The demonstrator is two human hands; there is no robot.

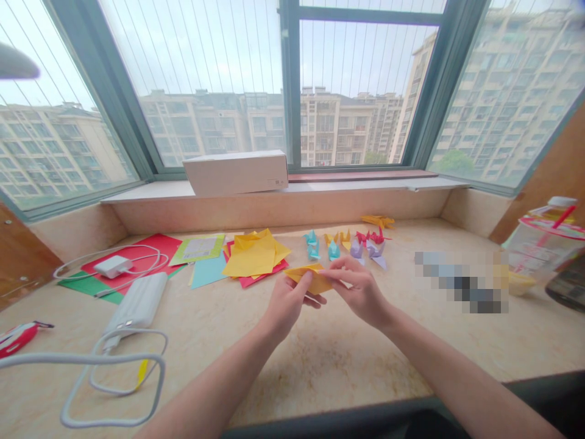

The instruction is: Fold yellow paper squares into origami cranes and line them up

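Note:
A partly folded sheet of yellow origami paper [323, 283] is held above the stone counter between both my hands. My left hand [287, 296] grips its left side, the thumb on top and fingers beneath. At its right edge, my right hand [359, 286] pinches the paper between thumb and fingertips. Just beyond my hands stand several small folded paper cranes: blue [312, 245], yellow [337, 238], purple [375, 251] and red [375, 235]. To the left lies a loose stack of yellow paper sheets [251, 256] over red ones.
On the left are a white power bank [137, 305], a charger [113, 266], looping white cables and red paper [159, 247]. A white box [235, 172] rests on the window sill. A plastic cup [542, 244] with a straw stands at right, near a blurred-out object [461, 283].

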